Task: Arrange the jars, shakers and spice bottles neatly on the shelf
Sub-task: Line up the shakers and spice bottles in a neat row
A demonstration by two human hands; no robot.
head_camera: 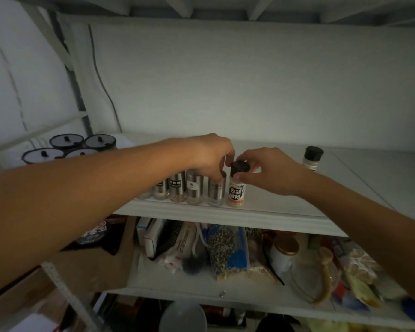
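Both hands at the white pepper bottle, shelf front edge.

I see my right hand (268, 171) pinching the pepper bottle (237, 188) by its black cap; my left hand (209, 156) grips the steel shaker (216, 191) just left of it (last in a row). Another bottle (312, 158) stands well right; black-lidded jars (67, 149) far left.

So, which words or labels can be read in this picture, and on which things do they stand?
"白胡椒粉": on the label of the white pepper bottle, under the right hand.
Steel shakers, under the left hand: small dark labels, too blurred to read.
Far bottle: no readable text.
Packages on the lower shelf: print too blurred to read.
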